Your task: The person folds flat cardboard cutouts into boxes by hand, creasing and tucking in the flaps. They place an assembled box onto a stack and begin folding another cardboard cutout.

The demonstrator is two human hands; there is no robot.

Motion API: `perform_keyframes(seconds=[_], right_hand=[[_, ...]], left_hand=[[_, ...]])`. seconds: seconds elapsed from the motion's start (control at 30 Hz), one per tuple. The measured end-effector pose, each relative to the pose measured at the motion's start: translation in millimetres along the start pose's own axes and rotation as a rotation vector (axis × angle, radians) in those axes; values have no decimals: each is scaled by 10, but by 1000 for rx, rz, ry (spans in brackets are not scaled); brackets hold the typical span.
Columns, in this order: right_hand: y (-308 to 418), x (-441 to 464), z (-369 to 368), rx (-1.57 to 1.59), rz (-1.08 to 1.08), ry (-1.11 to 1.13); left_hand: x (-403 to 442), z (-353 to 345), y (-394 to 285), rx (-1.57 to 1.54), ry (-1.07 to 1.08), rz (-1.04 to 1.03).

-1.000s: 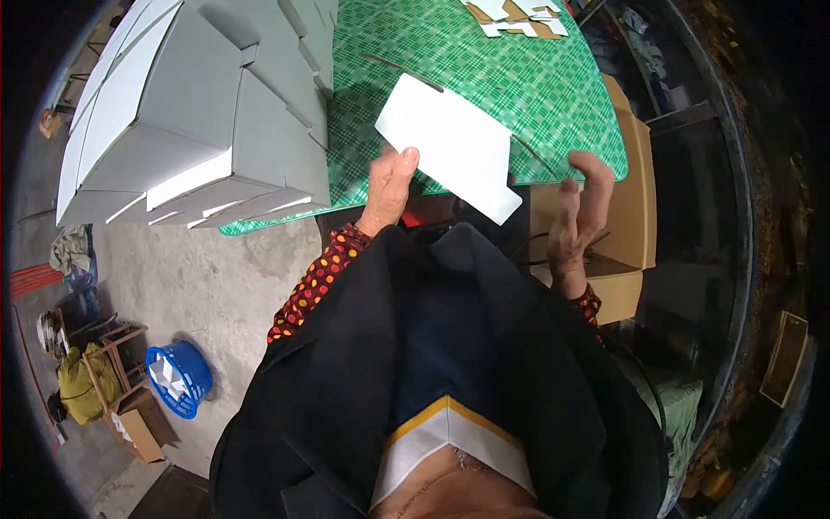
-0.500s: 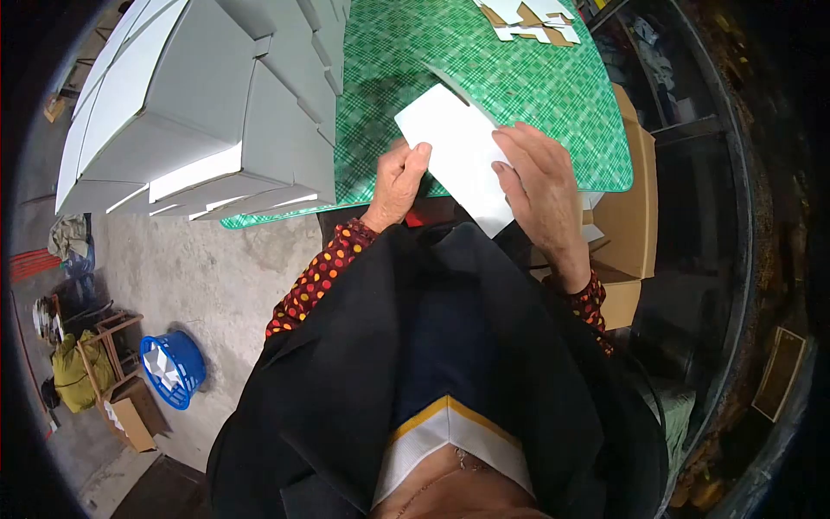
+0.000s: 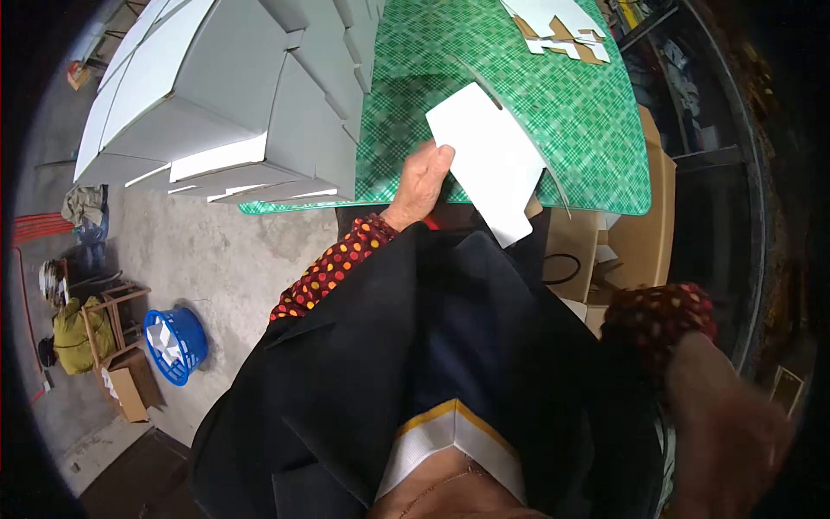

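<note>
My left hand (image 3: 422, 180) grips the left edge of a white cardboard box blank (image 3: 488, 156), thumb on top. The piece is tilted over the table's near edge, and a thin flap curves along its right side. Down at the lower right, away from the cardboard, is my right hand (image 3: 731, 432). Motion blurs it, so its fingers cannot be made out, nor whether it holds anything.
White boxes (image 3: 225, 121) are stacked at the left of the green checked table (image 3: 415, 52). Flat cardboard pieces (image 3: 562, 35) lie at its far right. A brown carton (image 3: 653, 208) stands right of the table. A blue basket (image 3: 186, 346) with white scraps sits on the floor.
My right hand has let go of the cardboard and swung down to the lower right. My left hand still grips it. The view has shifted slightly.
</note>
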State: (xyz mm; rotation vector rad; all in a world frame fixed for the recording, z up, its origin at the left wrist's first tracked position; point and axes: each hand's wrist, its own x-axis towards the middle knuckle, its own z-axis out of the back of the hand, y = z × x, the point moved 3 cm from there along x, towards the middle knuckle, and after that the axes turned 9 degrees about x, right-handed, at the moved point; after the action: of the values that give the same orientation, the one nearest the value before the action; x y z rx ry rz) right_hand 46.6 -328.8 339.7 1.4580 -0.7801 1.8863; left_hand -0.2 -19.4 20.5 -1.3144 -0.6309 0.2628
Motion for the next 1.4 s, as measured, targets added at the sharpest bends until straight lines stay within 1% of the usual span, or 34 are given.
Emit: perform_keyframes(seconds=[0.07, 0.27, 0.43, 0.57, 0.63, 0.77, 0.9, 1.1, 1.23, 1.4], right_hand=[[21, 76, 131, 20, -5, 51], [-95, 96, 276, 28, -70, 129], [-155, 116, 293, 12, -114, 144], [-161, 139, 289, 2, -130, 157], [-132, 139, 287, -7, -137, 158], [-128, 125, 291, -9, -146, 154], [-110, 96, 282, -10, -154, 149], [-118, 9, 252, -17, -179, 125], [-143, -65, 241, -18, -191, 96], [-248, -242, 122, -6, -221, 14]], left_hand=[[-8, -10, 17, 30, 20, 30], [-8, -38, 191, -10, 15, -2], [-13, -14, 155, -12, 33, 10], [-13, -42, 29, -35, -11, 46], [-31, -46, 75, -34, 3, 57], [-32, -13, 154, -18, -9, 87], [-19, -46, -31, -26, -39, 90], [-24, -31, -13, -27, -31, 98], [-40, 43, 158, 53, 64, 146], [7, -5, -21, 15, -19, 45]])
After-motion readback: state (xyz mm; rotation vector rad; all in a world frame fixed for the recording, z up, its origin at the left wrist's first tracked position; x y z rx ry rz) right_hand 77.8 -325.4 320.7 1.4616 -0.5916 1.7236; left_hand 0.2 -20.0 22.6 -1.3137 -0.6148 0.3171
